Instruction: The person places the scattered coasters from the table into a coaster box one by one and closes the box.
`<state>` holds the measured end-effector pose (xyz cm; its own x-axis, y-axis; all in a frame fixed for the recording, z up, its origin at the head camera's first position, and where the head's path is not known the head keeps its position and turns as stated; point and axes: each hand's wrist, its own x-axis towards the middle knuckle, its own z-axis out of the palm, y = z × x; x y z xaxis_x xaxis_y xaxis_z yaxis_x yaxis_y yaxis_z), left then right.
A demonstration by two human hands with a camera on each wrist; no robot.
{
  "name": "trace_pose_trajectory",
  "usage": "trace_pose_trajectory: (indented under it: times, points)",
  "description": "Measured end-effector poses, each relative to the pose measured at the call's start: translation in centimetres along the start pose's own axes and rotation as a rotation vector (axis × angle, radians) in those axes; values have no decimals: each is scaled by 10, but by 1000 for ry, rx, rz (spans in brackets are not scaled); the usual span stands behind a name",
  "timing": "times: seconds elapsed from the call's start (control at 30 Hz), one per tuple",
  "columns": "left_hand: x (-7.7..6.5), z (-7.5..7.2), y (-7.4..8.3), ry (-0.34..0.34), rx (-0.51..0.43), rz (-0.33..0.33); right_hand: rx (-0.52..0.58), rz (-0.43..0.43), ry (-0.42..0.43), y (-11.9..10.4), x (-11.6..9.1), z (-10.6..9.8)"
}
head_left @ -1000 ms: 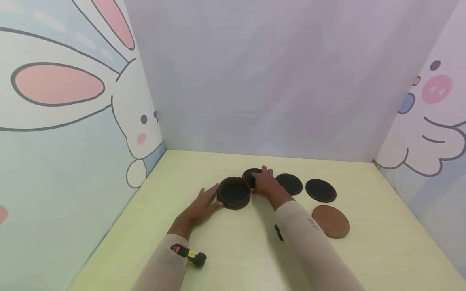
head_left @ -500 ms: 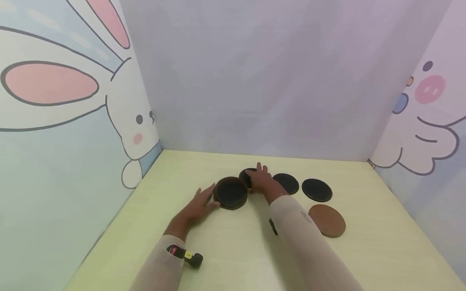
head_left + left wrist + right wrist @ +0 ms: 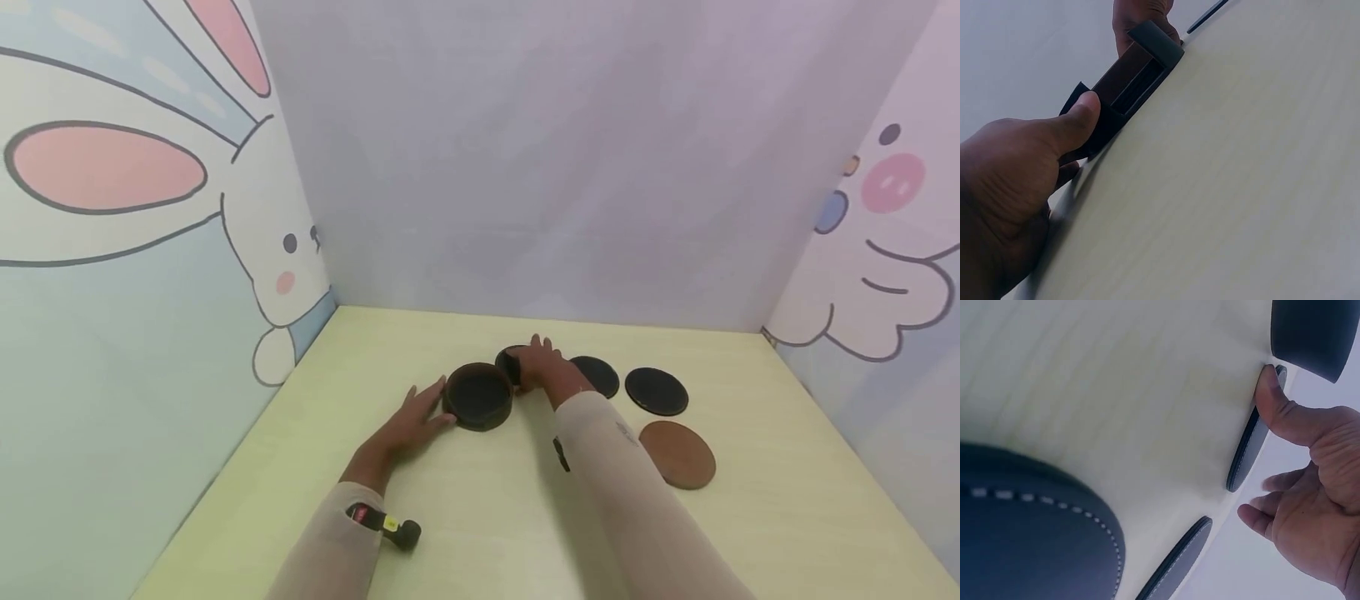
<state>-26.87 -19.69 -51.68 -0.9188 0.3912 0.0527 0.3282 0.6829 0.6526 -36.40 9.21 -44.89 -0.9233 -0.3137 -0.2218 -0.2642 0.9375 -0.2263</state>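
A pale yellow surface [image 3: 795,517] is stretching from near to far. A plain lilac-grey wall [image 3: 540,167] is rising behind it. The left wall [image 3: 105,375] is showing a white cartoon rabbit [image 3: 258,225] on blue; the right wall [image 3: 922,450] is bearing a white cartoon figure [image 3: 847,300]. Soft light is tinting the far wall pinkish toward its upper right.

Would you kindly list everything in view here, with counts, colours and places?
Holder: one, dark, round, mid-table
Black discs: three, black, in a row right of the holder
Brown disc: one, brown, in front of the row's right end
Table: one, pale yellow, beneath them
Backdrop: one, pale grey-lilac, behind the table
Side panels: two, pale with cartoon animals, left and right
Wrist devices: two, mostly black, one per wrist
Sleeves: two, pale beige, on the arms
Left grip: one, bare, holding the holder's left side
Right grip: one, bare, thumb touching the leftmost black disc
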Motion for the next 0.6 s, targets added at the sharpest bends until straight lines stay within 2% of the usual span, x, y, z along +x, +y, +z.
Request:
trace_pose_trajectory:
  times: [0.13, 0.4, 0.6]
  points:
    - [-1, -1, 1, -10, 4, 7, -26, -38, -25, 7, 5, 0]
    - [-1, -4, 4, -14, 6, -1, 39, -121, -56, 17, 8, -1]
    - [-1, -3, 3, -12, 17, -4, 43, -97, -64, 17, 9, 0]
